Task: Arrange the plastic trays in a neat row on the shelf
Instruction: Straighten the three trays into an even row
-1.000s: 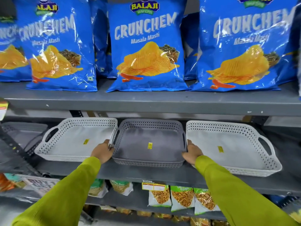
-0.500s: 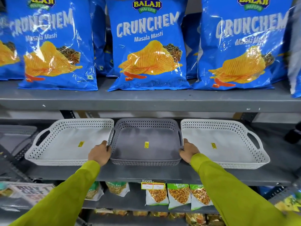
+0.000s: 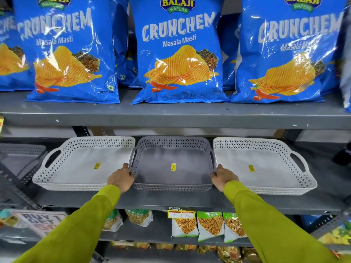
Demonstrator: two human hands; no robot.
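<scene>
- Now the grey tray (image 3: 171, 164) sat on the middle shelf (image 3: 171, 201), and every place below is told from it.
- Both hands held it: the left hand (image 3: 121, 179) curled over its near-left corner, fingers pressed against the rim; the right hand (image 3: 224, 179) did the same at the near-right corner.
- Just left of the grey tray lay a white tray (image 3: 85, 164), its inner rim touching or nearly touching the grey one; just right lay a second white tray (image 3: 260, 166), equally close.
- Compared with a second before, the gaps on either side of the grey tray had narrowed, and the right-hand white tray looked less skewed, closer to square with it.
- Judged from that, the row was almost done: three trays side by side, front edges roughly level, the right one reaching a little nearer the shelf lip.
- A small nudge to even the fronts seemed all that remained.
- Above the grey tray stood blue chip bags (image 3: 178, 54); below it, small snack packets (image 3: 209, 224).
</scene>
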